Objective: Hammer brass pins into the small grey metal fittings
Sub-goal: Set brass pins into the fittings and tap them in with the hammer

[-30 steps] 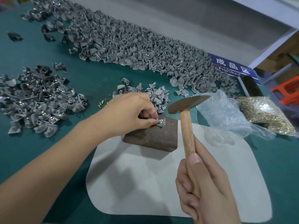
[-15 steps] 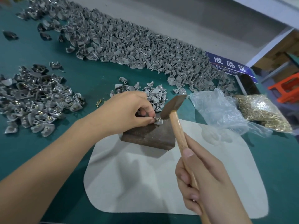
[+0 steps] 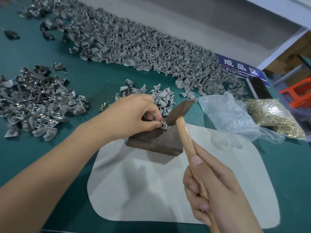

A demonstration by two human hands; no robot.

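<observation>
While the left hand [image 3: 133,115] is pinching a small grey fitting [image 3: 164,126] between thumb and fingertips, the piece is being steadied on the top of a dark, rusty metal block [image 3: 156,142]. The block is being carried by a pale grey mat [image 3: 151,190] that is spread over the green tabletop [image 3: 67,165]. A hammer [image 3: 180,111] with a wooden handle is being gripped by the right hand [image 3: 217,195], fingers curled round the shaft and thumb laid along it. Its dark head is being held tilted, with the lower end right at the fitting; actual contact cannot be told, and any pin in the fitting is too small to be made out.

Just behind the block, a small heap of grey fittings [image 3: 159,96] is being kept close. A long bank of fittings [image 3: 134,42] is running along the far side, and a darker heap [image 3: 37,101] is lying to the left. A few loose brass pins [image 3: 103,107] are lying between that heap and the left hand. To the right, a crumpled clear plastic bag [image 3: 230,116] is lying beside a bag of brass pins [image 3: 274,118]. A blue sign [image 3: 240,68] is standing behind them.
</observation>
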